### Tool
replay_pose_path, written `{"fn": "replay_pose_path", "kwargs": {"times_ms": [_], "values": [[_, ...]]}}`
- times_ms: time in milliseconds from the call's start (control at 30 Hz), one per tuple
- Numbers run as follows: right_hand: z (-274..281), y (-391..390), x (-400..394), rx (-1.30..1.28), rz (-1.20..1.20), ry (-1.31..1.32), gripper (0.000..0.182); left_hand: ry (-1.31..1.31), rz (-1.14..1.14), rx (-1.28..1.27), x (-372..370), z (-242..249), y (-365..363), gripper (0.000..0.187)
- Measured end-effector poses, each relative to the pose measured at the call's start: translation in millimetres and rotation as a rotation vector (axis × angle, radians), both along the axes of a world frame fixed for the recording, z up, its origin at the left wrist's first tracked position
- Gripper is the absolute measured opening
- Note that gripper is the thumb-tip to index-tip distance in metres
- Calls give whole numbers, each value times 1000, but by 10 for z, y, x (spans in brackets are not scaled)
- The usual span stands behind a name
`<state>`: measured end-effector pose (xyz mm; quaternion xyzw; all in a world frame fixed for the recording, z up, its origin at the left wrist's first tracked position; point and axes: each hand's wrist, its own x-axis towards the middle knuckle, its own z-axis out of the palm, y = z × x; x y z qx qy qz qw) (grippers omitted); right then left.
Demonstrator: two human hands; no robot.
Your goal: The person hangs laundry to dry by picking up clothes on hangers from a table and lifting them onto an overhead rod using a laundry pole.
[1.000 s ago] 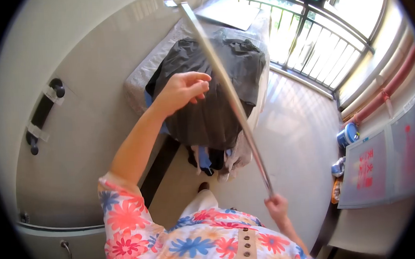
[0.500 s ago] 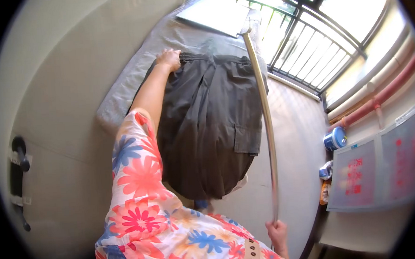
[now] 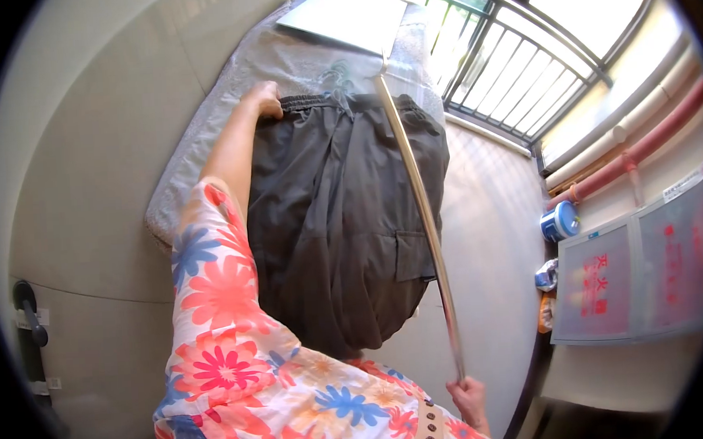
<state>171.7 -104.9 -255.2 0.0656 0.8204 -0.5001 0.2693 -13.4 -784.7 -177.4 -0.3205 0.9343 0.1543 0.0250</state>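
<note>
Dark grey cargo pants (image 3: pixel 334 196) are spread with the elastic waistband away from me and a flap pocket at the right. My left hand (image 3: pixel 266 99) is closed on the left end of the waistband. My right hand (image 3: pixel 468 400), low at the right, is wrapped round the lower end of a long metal pole (image 3: pixel 418 180). The pole slants up and left in front of the pants' right side. A thin hook (image 3: pixel 384 61) tops it, near the waistband's far side. The lower part of the pants bunches close to my body.
A grey fabric-covered surface (image 3: pixel 182 169) lies beyond the pants, with a white flat board (image 3: pixel 345 17) at its far end. A railing and window (image 3: pixel 502 60) stand at the back right. Along the right wall are pipes (image 3: pixel 642 149), a blue-and-white bucket (image 3: pixel 560 221) and a cabinet (image 3: pixel 601 286).
The pole's hooked end has swung left, from beside the pants' right edge to across the waistband. My left hand keeps its grip, and the view has shifted slightly.
</note>
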Motion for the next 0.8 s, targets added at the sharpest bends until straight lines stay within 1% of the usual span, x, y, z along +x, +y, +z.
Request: {"fn": "replay_pose_path", "kwargs": {"times_ms": [33,133,233,300,367,467,500,600,633,700,733,767,800], "values": [[7,7,-10,-10,1,-7,39,8,26,48,41,91,73,52],[-3,8,-45,-29,9,-16,39,-1,59,-171,155,342,344,53],[4,30,-74,-20,14,-18,39,56,74,-207,167,306,340,53],[24,44,-77,-29,6,-27,39,54,21,-184,145,246,199,49],[-40,117,-50,-54,2,-26,38,12,-43,-156,168,303,174,44],[-79,164,-22,-42,1,-45,38,129,-200,-30,346,461,331,35],[-77,177,-11,-28,2,-53,38,242,-262,201,442,484,379,28],[-60,176,-24,-65,15,-43,38,246,-96,584,538,145,264,26],[-66,188,-21,-36,33,-26,38,139,-47,166,576,231,406,30],[-80,199,-20,25,65,12,37,368,-117,55,668,243,554,31],[-64,191,-23,16,59,1,36,478,-154,-1,705,251,627,31],[-25,185,-24,8,54,-11,36,470,-89,-50,766,364,748,30],[14,177,-27,0,50,-21,35,541,-109,-88,799,412,794,30]]}}
